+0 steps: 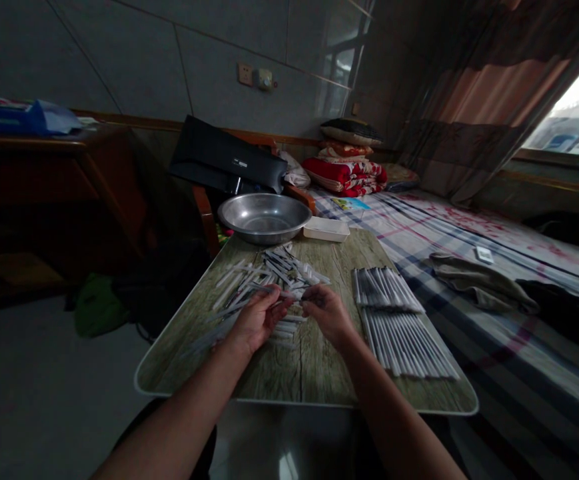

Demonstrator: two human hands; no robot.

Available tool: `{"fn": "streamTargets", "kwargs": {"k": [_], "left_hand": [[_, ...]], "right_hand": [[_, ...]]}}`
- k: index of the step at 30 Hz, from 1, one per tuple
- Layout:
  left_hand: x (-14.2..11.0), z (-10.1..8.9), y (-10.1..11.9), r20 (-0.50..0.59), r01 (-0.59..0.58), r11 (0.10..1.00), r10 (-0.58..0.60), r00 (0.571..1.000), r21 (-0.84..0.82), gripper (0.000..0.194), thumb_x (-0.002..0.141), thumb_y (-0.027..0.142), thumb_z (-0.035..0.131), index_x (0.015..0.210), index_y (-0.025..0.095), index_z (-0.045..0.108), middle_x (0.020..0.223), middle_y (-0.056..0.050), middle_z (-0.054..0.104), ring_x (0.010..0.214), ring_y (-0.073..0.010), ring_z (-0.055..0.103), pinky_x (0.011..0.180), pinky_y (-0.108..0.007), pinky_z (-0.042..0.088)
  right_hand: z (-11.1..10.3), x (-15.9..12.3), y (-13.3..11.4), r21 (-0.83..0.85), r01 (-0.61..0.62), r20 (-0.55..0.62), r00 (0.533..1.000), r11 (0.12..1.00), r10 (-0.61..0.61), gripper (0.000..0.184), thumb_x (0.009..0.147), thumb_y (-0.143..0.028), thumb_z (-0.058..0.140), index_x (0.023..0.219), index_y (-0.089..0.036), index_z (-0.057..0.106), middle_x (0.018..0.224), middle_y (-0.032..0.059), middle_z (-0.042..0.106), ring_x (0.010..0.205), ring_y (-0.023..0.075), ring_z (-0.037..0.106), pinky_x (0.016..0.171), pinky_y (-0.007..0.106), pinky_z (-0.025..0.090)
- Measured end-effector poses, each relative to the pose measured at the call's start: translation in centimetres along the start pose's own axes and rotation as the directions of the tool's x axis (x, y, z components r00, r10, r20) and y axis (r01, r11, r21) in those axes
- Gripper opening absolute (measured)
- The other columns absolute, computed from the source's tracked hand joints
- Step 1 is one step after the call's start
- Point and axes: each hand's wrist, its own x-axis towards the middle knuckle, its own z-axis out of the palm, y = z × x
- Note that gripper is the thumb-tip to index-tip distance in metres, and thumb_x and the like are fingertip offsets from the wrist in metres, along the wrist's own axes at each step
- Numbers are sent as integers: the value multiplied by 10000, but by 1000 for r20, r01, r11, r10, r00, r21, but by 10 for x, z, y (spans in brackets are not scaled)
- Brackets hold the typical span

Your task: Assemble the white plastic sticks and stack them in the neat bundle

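Over the middle of the small table, my left hand (264, 313) is closed around a slim whitish pen (289, 295). The fingertips of my right hand (326, 307) pinch the pen's dark right end, so both hands meet at it. A loose heap of white pen parts (282, 263) lies just beyond my hands, some with dark pieces among them. More white pen barrels (239, 277) spread to the left, partly under my left hand. To the right of my right hand, pens with dark ends lie side by side in two rows, a far row (384, 290) and a near row (406, 343).
At the table's (319, 380) far edge stand a steel basin (266, 217) and a white plastic tray (326, 230). Behind them a black monitor-like panel (234, 157) rests on a wooden chair. A bed (409, 233) adjoins on the right, a wooden desk (44, 167) stands left.
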Motion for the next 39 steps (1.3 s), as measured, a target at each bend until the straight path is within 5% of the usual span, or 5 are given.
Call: {"fn": "streamTargets", "kwargs": {"k": [32,39], "left_hand": [[-1,9,-16,63,-63,994,58,996,93,208,755,161,734,891,174,577,790,-46,747,702,-168,730,605,-217,569],[-4,7,-17,126,-86,990,72,989,115,234,720,173,764,881,171,595,832,-48,752,718,-170,730,620,-225,574]], "right_hand": [[-9,-8,5,-355,50,-104,990,933,-93,124,782,-304,592,785,-182,618,638,-10,580,603,131,523,570,235,404],[-8,-7,11,-316,-28,-62,998,948,9,418,917,-478,442,623,-192,527,504,-18,495,434,95,436,436,220,339]]}}
